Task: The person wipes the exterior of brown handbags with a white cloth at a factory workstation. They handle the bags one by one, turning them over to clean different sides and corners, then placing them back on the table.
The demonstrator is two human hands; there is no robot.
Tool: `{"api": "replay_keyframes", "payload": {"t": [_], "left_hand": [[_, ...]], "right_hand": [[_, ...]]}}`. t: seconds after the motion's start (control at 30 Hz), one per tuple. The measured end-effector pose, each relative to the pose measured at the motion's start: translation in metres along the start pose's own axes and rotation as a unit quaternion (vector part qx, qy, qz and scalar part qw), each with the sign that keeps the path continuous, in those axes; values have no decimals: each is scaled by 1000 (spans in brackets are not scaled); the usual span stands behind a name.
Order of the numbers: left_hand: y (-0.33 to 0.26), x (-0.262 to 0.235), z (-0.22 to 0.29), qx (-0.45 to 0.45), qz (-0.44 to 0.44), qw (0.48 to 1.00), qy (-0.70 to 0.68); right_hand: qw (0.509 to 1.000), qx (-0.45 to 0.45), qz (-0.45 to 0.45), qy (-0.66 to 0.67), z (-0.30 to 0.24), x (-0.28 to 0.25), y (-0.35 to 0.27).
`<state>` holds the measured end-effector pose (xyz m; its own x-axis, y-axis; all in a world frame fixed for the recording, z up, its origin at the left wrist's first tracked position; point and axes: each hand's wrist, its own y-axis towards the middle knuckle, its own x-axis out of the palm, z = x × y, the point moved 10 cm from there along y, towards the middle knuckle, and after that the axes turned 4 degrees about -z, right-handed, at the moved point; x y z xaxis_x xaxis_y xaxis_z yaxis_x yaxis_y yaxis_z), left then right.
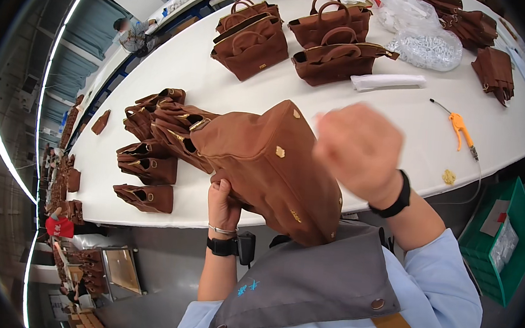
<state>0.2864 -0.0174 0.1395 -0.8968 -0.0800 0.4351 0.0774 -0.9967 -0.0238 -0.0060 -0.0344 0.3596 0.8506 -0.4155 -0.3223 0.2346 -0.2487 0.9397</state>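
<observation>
A brown handbag [257, 157] lies tilted in front of me, its base with gold-coloured metal feet turned toward the right. My left hand [223, 205] grips its near side, thumb on the brown surface. Beside the base, my right hand [361, 148] is raised and blurred by motion. Its fingers look curled into a fist; whatever they may hold is hidden. Just past the held bag, a cluster of similar brown bags [166, 114] with open tops and gold zips rests on the white table [317, 97]. Two more brown bags [148, 199] sit nearer the table's edge on the left.
Several finished-looking handbags [251, 51] with handles stand at the back. A white rolled wrap [387, 82], a clear plastic bag [424, 46] and an orange air gun [457, 129] with a hose lie to the right. Below the table edge sits a green crate [518, 270].
</observation>
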Motion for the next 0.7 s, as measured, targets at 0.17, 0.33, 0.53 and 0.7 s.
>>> {"api": "replay_keyframes", "payload": {"t": [0.17,0.33,0.53,0.7], "left_hand": [[-3,-12,-8,-8,15,1000,-8],[-2,-1,-4,-2,-4,1000,0],[-5,-3,-8,-10,3,1000,0],[-7,1,-8,-18,2,1000,-1]], "right_hand": [[989,72,-37,127,12,8,-2],[988,17,-59,141,-20,26,-9],[995,-70,-58,39,-42,27,-17],[997,-78,-23,5,-32,14,-10]]}}
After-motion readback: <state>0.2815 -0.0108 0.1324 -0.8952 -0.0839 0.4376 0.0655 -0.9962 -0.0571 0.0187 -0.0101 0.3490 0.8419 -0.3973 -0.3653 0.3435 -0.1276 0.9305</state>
